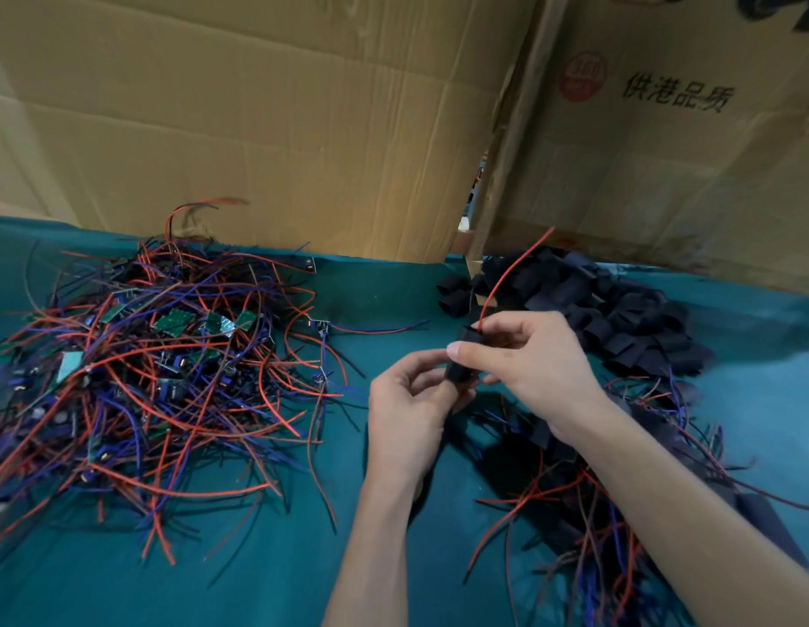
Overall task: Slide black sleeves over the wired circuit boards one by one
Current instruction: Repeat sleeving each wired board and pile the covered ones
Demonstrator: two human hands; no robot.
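Both hands meet at mid-table over one black sleeve [462, 360]. My right hand [524, 355] pinches its upper end, thumb pointing left, and a red wire [506, 273] rises out of the sleeve's top. My left hand [409, 400] grips the lower end from below; the board inside is hidden. A big tangle of bare wired circuit boards [158, 355] with red, blue and black leads lies at the left. Loose black sleeves [588, 305] are heaped at the back right. Sleeved boards [574, 486] with trailing wires lie under my right forearm.
A teal cloth [384, 287] covers the table. Upright cardboard sheets [280, 119] wall off the back, with a narrow gap between them; the right sheet [674, 129] carries printed characters and a red stamp.
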